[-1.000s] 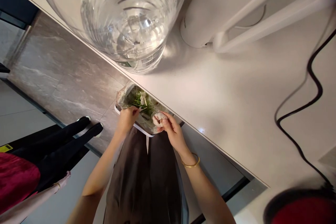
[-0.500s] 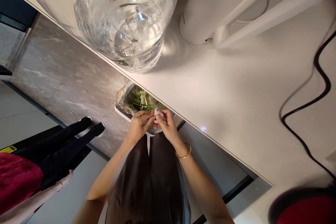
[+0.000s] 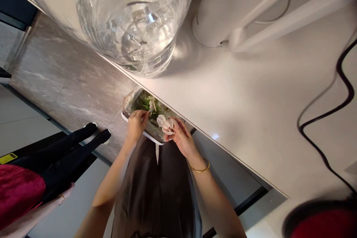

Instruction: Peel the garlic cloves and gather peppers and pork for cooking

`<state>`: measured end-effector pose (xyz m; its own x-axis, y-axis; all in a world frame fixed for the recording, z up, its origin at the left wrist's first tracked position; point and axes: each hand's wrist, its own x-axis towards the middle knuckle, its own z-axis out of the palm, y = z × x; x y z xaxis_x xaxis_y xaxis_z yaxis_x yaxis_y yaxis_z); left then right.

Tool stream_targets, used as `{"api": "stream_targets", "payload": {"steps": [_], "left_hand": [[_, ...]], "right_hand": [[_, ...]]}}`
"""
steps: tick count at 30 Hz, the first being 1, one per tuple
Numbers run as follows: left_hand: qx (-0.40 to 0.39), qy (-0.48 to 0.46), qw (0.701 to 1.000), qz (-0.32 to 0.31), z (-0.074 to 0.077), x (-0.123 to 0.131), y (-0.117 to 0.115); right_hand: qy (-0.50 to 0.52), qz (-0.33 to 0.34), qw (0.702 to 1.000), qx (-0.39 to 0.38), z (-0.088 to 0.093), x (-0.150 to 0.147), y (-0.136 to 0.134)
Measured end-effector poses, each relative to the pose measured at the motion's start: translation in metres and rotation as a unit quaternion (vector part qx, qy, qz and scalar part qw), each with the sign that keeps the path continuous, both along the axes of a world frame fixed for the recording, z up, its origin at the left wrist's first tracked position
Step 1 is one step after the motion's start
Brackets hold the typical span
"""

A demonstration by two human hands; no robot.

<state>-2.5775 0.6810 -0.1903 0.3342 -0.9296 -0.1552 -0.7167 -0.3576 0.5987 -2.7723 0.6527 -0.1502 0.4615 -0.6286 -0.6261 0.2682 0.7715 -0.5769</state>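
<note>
Pale and papery, a garlic bulb (image 3: 169, 126) with a loose flap of skin is held in the fingers of my right hand (image 3: 182, 137), over the near side of the trash bin (image 3: 152, 137). My left hand (image 3: 137, 123) is at the bin's left side, apart from the garlic, its thumb and fingers pinched together. Whether a bit of skin is between those fingertips is too small to tell. Below both hands, the bin's plastic liner (image 3: 128, 103) holds green vegetable scraps (image 3: 145, 103) and pale peelings.
A white counter (image 3: 237, 96) overhangs the bin, bearing a large clear water bottle (image 3: 131, 33), a white appliance (image 3: 220, 11) and a black cable (image 3: 320, 115). Another person (image 3: 22, 189) in red and dark trousers stands to the left on the grey floor (image 3: 75, 70).
My hands, together at the garlic before, have come apart. The left moved left over the bin; the right turned, so the bulb and a raised skin flap show more fully.
</note>
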Motion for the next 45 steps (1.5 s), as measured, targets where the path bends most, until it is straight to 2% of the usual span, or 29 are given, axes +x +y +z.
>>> {"api": "stream_targets", "payload": {"steps": [4, 7, 9, 11, 13, 16, 19, 23, 24, 25, 26, 29, 30, 32, 35, 37, 41, 45], "left_hand": [[0.073, 0.047, 0.996, -0.028, 0.002, -0.001, -0.004], [0.083, 0.171, 0.982, -0.006, 0.009, -0.014, -0.004], [0.091, 0.291, 0.951, 0.046, 0.012, -0.023, -0.003], [0.089, 0.405, 0.905, 0.097, 0.014, -0.031, -0.003], [0.083, 0.473, 0.869, 0.119, 0.014, -0.036, -0.001], [0.107, 0.527, 0.83, 0.147, 0.011, -0.039, 0.0], [0.134, 0.578, 0.778, 0.206, 0.01, -0.039, -0.002], [0.142, 0.613, 0.736, 0.252, 0.01, -0.038, -0.008], [0.15, 0.604, 0.738, 0.259, 0.011, -0.037, -0.009], [0.16, 0.579, 0.756, 0.26, 0.011, -0.036, -0.01], [0.168, 0.537, 0.787, 0.251, 0.011, -0.034, -0.011], [0.147, 0.362, 0.909, 0.147, 0.006, -0.024, -0.013], [0.128, 0.317, 0.934, 0.106, 0.004, -0.021, -0.013], [0.097, 0.267, 0.957, 0.062, 0.001, -0.016, -0.012], [0.05, 0.23, 0.967, 0.1, 0.004, -0.016, -0.006], [0.028, 0.236, 0.961, 0.14, 0.01, -0.021, -0.001], [0.071, 0.324, 0.928, 0.168, 0.023, -0.032, 0.007], [0.081, 0.414, 0.886, 0.192, 0.023, -0.033, 0.008]], "right_hand": [[0.063, -0.005, 0.998, 0.006, -0.017, 0.007, 0.0], [0.085, -0.003, 0.996, 0.004, -0.031, 0.013, 0.002], [0.078, 0.001, 0.997, 0.015, -0.036, 0.015, 0.002], [0.065, 0.001, 0.997, 0.027, -0.037, 0.015, 0.002], [0.04, 0.002, 0.999, 0.027, -0.035, 0.015, 0.001], [-0.009, 0.016, 0.999, 0.027, -0.028, 0.014, -0.001], [-0.057, 0.014, 0.997, 0.058, -0.022, 0.013, -0.001], [-0.108, 0.001, 0.99, 0.09, -0.013, 0.012, 0.001], [-0.11, 0.003, 0.99, 0.087, -0.011, 0.013, 0.001], [-0.107, 0.006, 0.991, 0.083, -0.009, 0.013, 0.002], [-0.101, 0.007, 0.992, 0.08, -0.008, 0.014, 0.003], [-0.07, -0.008, 0.994, 0.078, -0.011, 0.016, 0.004], [-0.049, -0.019, 0.996, 0.072, -0.013, 0.017, 0.005], [0.006, -0.036, 0.998, 0.047, -0.018, 0.018, 0.007], [0.072, -0.046, 0.996, 0.008, -0.025, 0.02, 0.009], [0.087, -0.048, 0.995, -0.02, -0.026, 0.023, 0.01], [0.118, -0.048, 0.987, -0.097, -0.027, 0.027, 0.013], [0.168, -0.018, 0.973, -0.159, -0.027, 0.025, 0.016]]}}
